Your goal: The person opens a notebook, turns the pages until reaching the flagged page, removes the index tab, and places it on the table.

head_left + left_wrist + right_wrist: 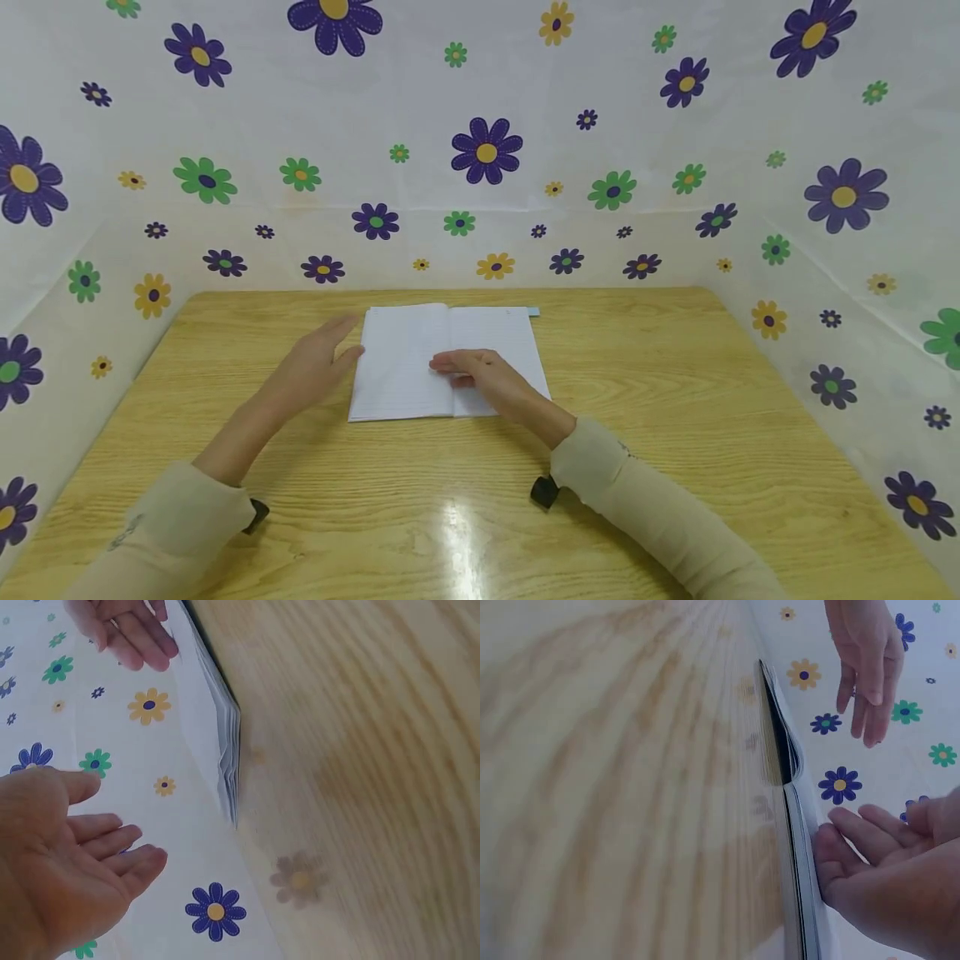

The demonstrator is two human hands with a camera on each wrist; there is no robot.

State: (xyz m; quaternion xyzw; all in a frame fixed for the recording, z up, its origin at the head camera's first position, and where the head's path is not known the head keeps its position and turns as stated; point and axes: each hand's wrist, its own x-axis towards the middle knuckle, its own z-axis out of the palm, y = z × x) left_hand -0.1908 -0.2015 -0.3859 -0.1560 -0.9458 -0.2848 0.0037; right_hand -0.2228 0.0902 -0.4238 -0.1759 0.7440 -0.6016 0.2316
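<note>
An open notebook [401, 362] with ruled white pages lies on the table, its fold running away from me. My left hand [315, 367] is at the notebook's left edge, fingers extended and thumb apart, holding nothing. Over the fold and the right page is my right hand [491, 383], its fingers pointing left and nothing held in them. In the right wrist view the lower edge of the right hand [900, 870] meets the page; how firmly it presses I cannot tell. The left wrist view shows the stacked page edges [229, 750] of the notebook side-on, slightly fanned.
A small light-blue tab [534, 312] sticks out at the notebook's top right corner. Wood-grain table [637, 358] surrounds the notebook. White flower-printed sheeting [420, 100] stands behind the table and along both sides. Dark wrist devices [545, 492] sit under both sleeves.
</note>
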